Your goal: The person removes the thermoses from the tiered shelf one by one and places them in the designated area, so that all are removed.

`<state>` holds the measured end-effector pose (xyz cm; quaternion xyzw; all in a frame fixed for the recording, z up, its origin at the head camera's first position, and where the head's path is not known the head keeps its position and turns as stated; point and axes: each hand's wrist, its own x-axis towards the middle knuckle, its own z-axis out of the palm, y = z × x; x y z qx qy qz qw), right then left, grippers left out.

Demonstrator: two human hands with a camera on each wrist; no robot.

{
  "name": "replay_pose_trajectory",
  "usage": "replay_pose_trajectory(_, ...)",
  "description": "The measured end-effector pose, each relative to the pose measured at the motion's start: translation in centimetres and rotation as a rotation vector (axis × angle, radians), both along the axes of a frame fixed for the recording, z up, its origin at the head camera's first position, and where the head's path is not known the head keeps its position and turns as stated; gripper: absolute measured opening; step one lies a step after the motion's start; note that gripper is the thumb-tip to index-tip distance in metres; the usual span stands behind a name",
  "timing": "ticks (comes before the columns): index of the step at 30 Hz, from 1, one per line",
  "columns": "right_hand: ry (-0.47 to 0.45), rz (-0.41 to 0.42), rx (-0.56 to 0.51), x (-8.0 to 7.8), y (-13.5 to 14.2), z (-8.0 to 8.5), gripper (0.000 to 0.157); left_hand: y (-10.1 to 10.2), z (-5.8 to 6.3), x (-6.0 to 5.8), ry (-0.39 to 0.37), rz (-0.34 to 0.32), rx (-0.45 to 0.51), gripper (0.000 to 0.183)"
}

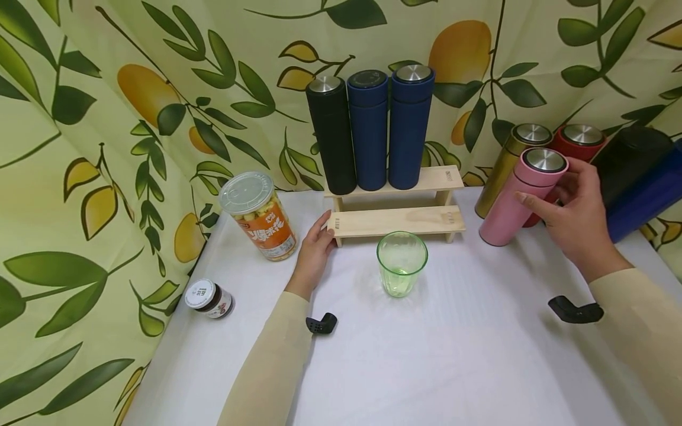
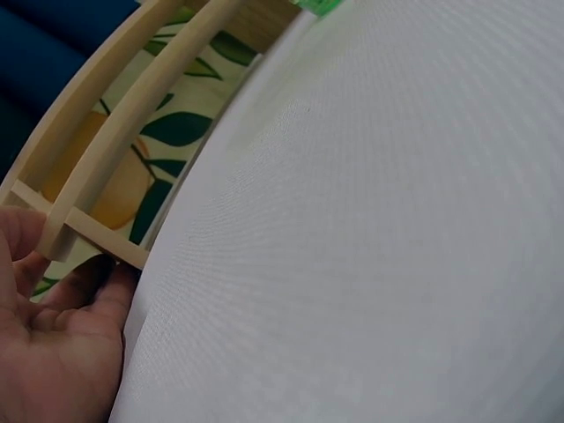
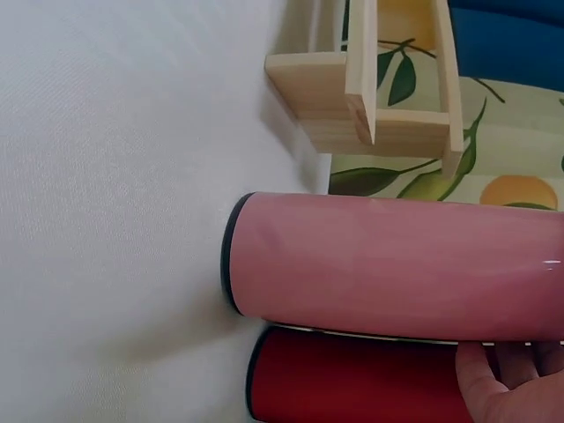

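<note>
In the head view my right hand holds a pink thermos bottle, thumb across its side and fingers around behind. The right wrist view shows the pink bottle right beside a red one, with my fingertips at the line between them. My left hand grips the left end of a two-step wooden rack; its thumb is at the board's end and the other fingers are by the leg. A black bottle and two blue bottles stand on the upper step.
A green glass stands in front of the rack. On the left are a popcorn tub and a small dark jar. Gold, red, black and blue bottles crowd the right side. A patterned curtain hangs behind.
</note>
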<state>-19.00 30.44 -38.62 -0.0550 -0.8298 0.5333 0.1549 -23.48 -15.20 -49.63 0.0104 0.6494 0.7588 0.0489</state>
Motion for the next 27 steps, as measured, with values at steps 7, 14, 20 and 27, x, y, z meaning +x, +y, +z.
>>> replay_pose_trajectory(7,0.013,0.02,0.003,0.1,0.0,0.0,0.082,0.0,0.0,0.1,-0.005,0.003,-0.005,0.053)
replay_pose_trajectory(14,0.068,0.011,0.022,0.4,0.2,1.0,0.082,0.0,-0.1,0.1,-0.004,0.001,0.003,0.054)
replay_pose_trajectory(20,0.14,-0.009,0.025,0.6,0.5,2.6,0.077,0.1,0.0,0.1,0.002,0.001,0.008,0.053)
replay_pose_trajectory(27,0.208,-0.028,0.058,0.7,0.1,5.1,0.068,0.1,0.1,0.2,-0.007,0.004,-0.001,0.053)
